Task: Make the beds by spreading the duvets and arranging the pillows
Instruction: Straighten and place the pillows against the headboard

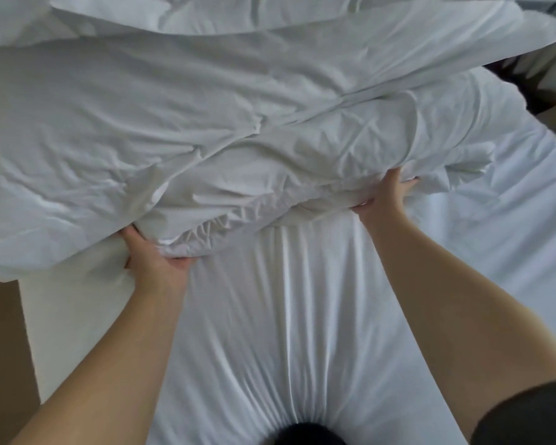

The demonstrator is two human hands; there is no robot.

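A bulky white duvet [206, 123] lies bunched and creased across the upper half of the view, lifted off the bed. My left hand [151, 252] grips its near edge at the lower left, fingers curled under the fabric. My right hand [385, 195] grips the same edge further right, thumb below and fingers tucked into the folds. Below the duvet the fitted white sheet [286, 316] is stretched over the mattress with lengthwise wrinkles. A white pillow [109, 8] shows at the top left, behind the duvet.
The bed's left edge [29, 316] drops to a brown floor [0, 348]. Dark objects and a brownish surface [552, 104] lie beyond the bed at the upper right. A dark shape [302, 436] sits at the bottom middle against the sheet.
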